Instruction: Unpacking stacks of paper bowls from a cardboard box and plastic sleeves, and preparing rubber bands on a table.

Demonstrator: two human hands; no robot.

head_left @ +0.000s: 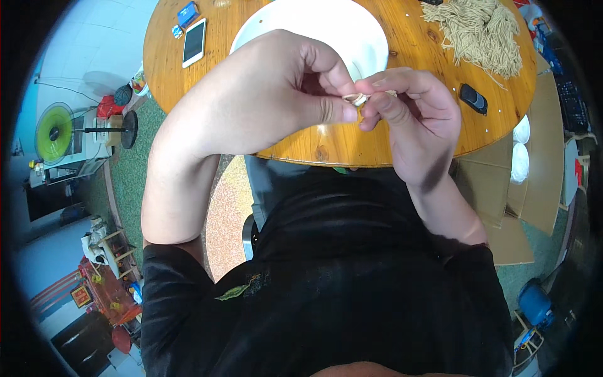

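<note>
Over the table's near edge, both hands meet at a small cream-and-tan piece (357, 99), curved like a loop; its exact kind is too small to tell. My left hand (264, 94) pinches it between thumb and index finger, the other fingers curled behind. Opposite it, my right hand (418, 107) is closed too, its thumb and fingertips pressed on the same piece, with a bit of tan showing beyond the thumb. A large white round plate or basin (326, 28) lies just behind the hands, partly covered by them.
On the round wooden table (301, 151) are a white phone (195, 43), a small blue box (188, 14), a heap of tan cord (480, 34) and a dark oval device (473, 99). Cardboard (487, 182) stands at right. A green fan (54, 132) is at far left.
</note>
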